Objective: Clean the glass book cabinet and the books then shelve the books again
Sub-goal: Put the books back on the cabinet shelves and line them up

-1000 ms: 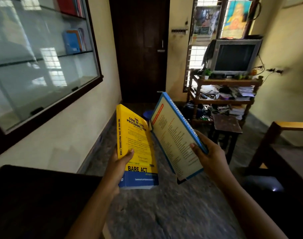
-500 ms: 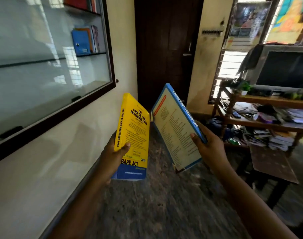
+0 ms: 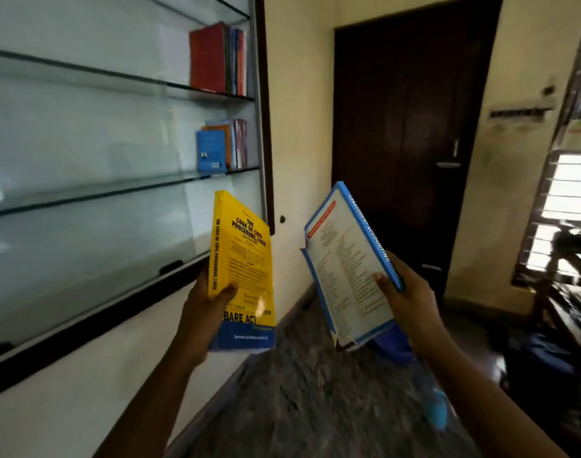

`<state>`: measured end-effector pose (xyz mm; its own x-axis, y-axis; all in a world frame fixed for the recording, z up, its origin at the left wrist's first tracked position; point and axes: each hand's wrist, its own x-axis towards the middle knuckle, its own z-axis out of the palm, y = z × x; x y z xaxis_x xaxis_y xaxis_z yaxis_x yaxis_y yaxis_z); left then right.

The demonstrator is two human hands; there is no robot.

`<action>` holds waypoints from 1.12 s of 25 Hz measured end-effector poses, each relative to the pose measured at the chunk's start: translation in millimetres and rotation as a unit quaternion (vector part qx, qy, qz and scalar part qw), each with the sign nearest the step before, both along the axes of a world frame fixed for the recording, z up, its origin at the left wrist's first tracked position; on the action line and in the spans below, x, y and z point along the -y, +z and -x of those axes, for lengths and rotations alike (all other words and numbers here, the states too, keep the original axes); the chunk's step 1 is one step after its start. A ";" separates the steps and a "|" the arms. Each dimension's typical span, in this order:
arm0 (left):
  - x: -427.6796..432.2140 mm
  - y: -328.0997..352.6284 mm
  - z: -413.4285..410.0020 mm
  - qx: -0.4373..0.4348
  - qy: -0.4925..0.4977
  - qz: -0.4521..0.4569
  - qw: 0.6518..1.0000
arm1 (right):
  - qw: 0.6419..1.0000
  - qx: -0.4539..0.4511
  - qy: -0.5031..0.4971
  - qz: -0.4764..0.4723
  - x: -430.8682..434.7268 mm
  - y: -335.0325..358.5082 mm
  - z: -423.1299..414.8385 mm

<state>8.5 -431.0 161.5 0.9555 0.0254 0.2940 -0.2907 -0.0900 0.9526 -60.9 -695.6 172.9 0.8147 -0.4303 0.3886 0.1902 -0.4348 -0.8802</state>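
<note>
Head view, left grip: the left hand is clamping the lower spine of the yellow book, with the thumb lying across the front cover.
Head view, right grip: the right hand is gripping the blue-edged book at its spine, with the thumb pressing on the printed cover.
Position: both books are being held upright in the air and apart from each other. They are just in front of the right end of the glass cabinet, and neither is on a shelf.
Handling, yellow: it is looking like a thick paperback with a glossy cover, so it is probably flexing and slipping easily. A hold near the spine is likely suiting it best.
Handling, blue-edged: it is looking broader and thinner, and its lower corner is appearing worn.
Shelves: being glass, they are calling for gentle setting down beside the shelved books.
Hidden: the fingers behind both covers are staying out of sight. Whether a pane is covering the lowest shelf is hard to tell. A blue thing under the right forearm is blurring past recognition.
</note>
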 end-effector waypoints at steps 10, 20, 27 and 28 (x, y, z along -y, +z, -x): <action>68.5 16.6 -192.9 0.051 0.134 -0.007 0.990 | 0.991 0.016 0.123 -0.049 54.1 1.3 -259.2; 92.7 146.4 -414.3 0.191 0.254 -0.082 0.945 | 0.978 0.082 0.163 -0.097 65.4 96.6 -524.5; 112.9 275.0 -547.5 0.327 0.341 -0.100 0.876 | 0.943 0.203 0.236 -0.121 66.2 189.1 -667.5; 113.9 289.1 -563.4 0.333 0.351 -0.099 0.870 | 0.936 0.218 0.246 -0.124 66.0 201.7 -681.9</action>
<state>571.9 -544.8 450.6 0.3413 0.4195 0.8412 -0.5790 -0.6112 0.5397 621.0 -761.6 374.6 0.7247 -0.1658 0.6688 0.6791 0.0075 -0.7340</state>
